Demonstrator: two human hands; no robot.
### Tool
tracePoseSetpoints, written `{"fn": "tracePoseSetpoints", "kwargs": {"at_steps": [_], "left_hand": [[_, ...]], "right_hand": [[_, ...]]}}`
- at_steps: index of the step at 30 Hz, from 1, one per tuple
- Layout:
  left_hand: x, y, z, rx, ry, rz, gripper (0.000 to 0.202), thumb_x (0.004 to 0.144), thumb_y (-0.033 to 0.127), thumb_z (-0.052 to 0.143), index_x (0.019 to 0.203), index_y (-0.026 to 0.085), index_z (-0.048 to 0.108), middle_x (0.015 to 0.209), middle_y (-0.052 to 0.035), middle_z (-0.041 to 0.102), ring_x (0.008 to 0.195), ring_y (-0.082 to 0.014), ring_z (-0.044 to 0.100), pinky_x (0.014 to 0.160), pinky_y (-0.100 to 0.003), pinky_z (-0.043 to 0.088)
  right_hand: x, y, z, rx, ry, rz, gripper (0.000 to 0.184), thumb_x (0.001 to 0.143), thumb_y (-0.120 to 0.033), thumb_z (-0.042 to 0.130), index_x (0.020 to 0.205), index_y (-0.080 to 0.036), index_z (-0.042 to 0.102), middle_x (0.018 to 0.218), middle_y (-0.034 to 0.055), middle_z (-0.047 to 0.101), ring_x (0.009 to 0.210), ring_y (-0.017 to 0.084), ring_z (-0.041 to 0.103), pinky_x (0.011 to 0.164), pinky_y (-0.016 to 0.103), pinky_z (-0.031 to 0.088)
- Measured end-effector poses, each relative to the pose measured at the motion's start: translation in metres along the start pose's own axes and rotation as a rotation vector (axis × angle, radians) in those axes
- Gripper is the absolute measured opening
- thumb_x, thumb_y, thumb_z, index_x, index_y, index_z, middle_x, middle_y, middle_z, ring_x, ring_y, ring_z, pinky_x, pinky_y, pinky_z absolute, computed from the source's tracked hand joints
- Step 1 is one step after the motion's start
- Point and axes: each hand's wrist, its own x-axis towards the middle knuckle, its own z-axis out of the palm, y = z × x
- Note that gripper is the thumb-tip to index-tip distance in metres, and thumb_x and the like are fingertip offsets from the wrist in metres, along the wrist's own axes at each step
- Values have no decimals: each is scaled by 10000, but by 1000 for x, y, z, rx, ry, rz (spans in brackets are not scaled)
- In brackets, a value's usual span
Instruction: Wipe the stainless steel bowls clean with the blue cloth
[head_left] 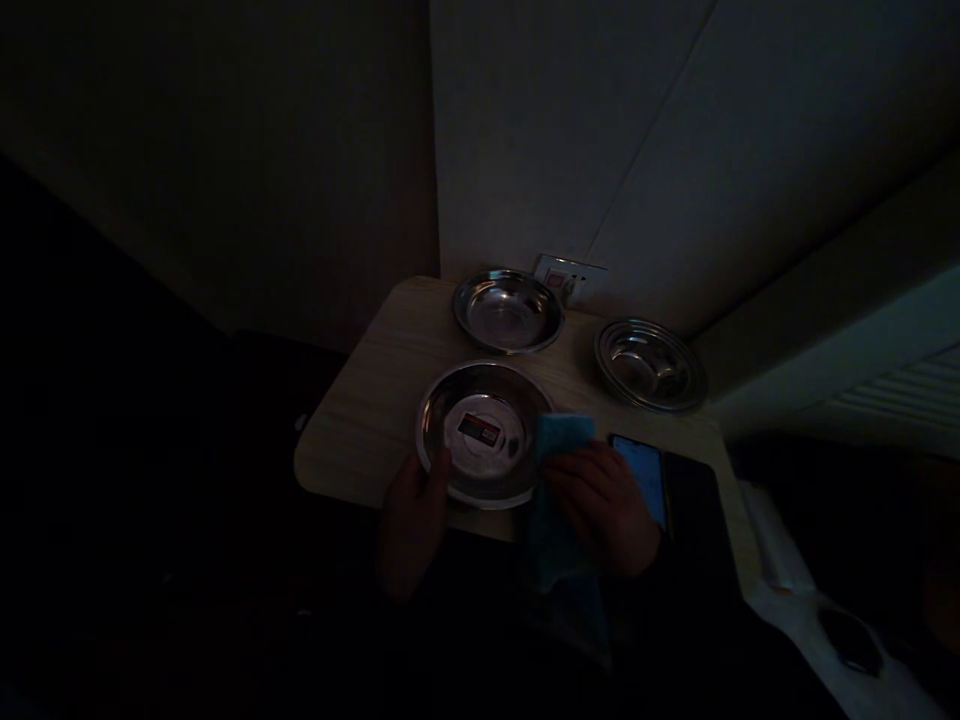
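The scene is very dark. A steel bowl (484,432) with a small sticker in its bottom sits at the near edge of a small wooden table (367,410). My left hand (414,515) grips the bowl's near left rim, thumb over the edge. My right hand (604,500) is closed on a blue cloth (561,440), pressed against the bowl's right rim; the cloth's tail hangs down below the table edge.
Two more steel bowls stand behind: one at the back centre (508,310), one at the back right (649,364). A phone with a lit screen (645,472) lies at the table's right. A wall socket (566,273) is on the wall behind.
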Motion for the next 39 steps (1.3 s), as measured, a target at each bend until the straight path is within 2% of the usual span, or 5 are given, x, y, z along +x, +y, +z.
{"fn": "tracePoseSetpoints", "kwargs": {"at_steps": [6,10,17,20,39], "left_hand": [[-12,-4,5,-30,16,-138,393,744,580,504,750,187,506,561,27,548,494,-128,512,488,-243,378],[-19,-6,8,-114,6,-109,328,773,530,495,801,203,493,450,83,441,404,-101,431,412,-214,320],[-18,-9,5,-105,12,-50,305,784,513,492,780,209,477,462,85,453,427,-92,439,439,-205,341],[-18,-11,4,-104,9,-42,316,785,526,487,764,211,466,445,88,438,425,-91,430,445,-206,334],[-13,-22,0,-103,-15,-66,351,764,562,499,759,212,468,496,72,453,459,-103,432,466,-222,344]], "right_hand": [[-3,-14,14,101,35,66,231,881,-136,485,1076,-172,603,1002,76,671,963,214,562,830,394,508],[-7,-21,11,198,107,157,239,875,-123,483,1069,-189,607,971,75,673,939,197,586,796,355,525],[-26,-17,-8,221,370,771,204,877,-279,490,1009,-221,633,977,56,686,884,198,647,756,324,526],[-33,-13,-13,222,443,895,231,854,-343,521,987,-207,652,937,58,703,841,211,660,718,329,527],[-29,-20,-18,195,389,680,189,885,-230,469,997,-239,621,945,35,691,854,190,663,728,304,552]]}}
